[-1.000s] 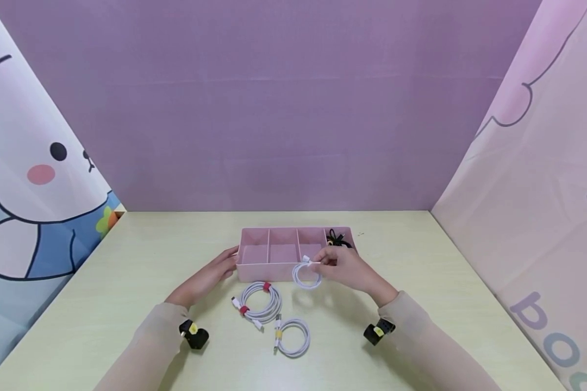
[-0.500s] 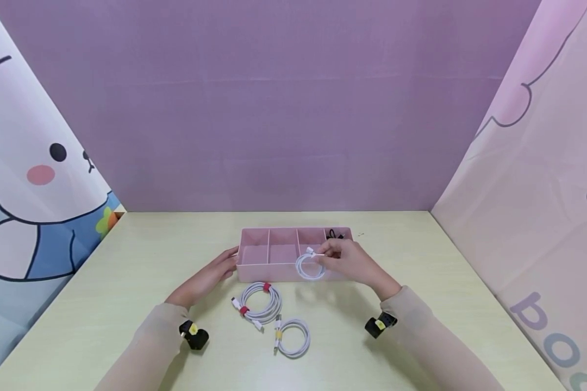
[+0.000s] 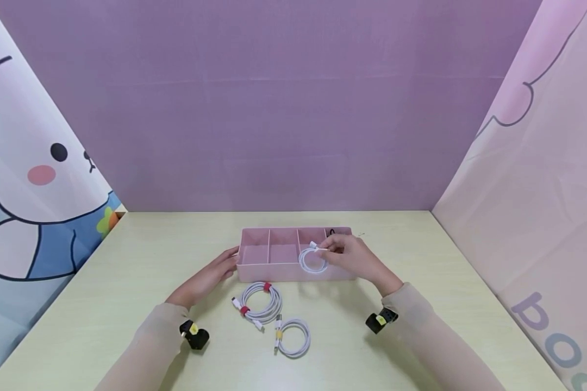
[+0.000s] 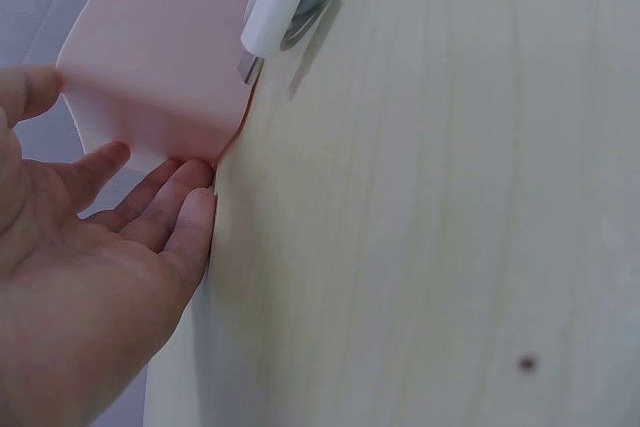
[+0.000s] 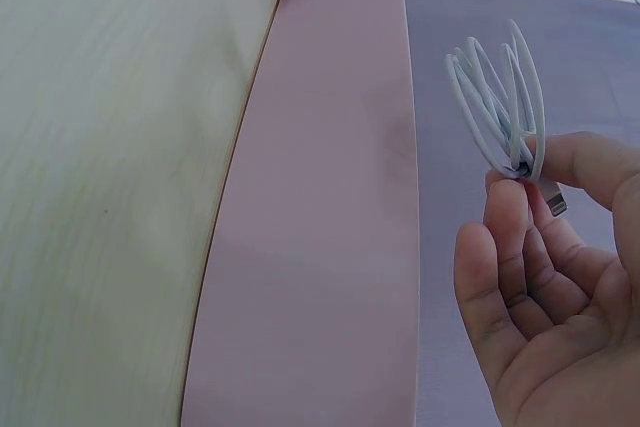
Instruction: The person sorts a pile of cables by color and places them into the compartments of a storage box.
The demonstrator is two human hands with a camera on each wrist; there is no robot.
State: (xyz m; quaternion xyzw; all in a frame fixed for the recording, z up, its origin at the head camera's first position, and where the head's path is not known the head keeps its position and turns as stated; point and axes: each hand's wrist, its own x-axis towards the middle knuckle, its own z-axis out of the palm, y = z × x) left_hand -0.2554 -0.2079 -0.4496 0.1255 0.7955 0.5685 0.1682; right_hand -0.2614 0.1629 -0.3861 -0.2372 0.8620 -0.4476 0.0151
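My right hand (image 3: 354, 256) pinches a small coiled white charging cable (image 5: 500, 107) between thumb and fingertips. A metal plug end sticks out below the pinch in the right wrist view. The coil overlaps the third compartment and front wall of a pink divided box (image 3: 279, 272) in the head view. My left hand (image 4: 110, 237) rests its fingertips on the box's left end wall, fingers spread and relaxed. In the rightmost compartment a bit of black cable (image 3: 332, 232) shows; the right hand hides most of it.
In front of the box lie two more coiled white cables: a larger one with red ties (image 3: 261, 304) and a smaller one with a yellow tie (image 3: 293, 338). A purple panel (image 3: 279, 108) stands behind the pale wooden table (image 3: 176, 239), with printed cloths at both sides.
My right hand has risen and shifted slightly right and away from me, carrying the white cable from before the front wall to over the box. The left hand stays put.
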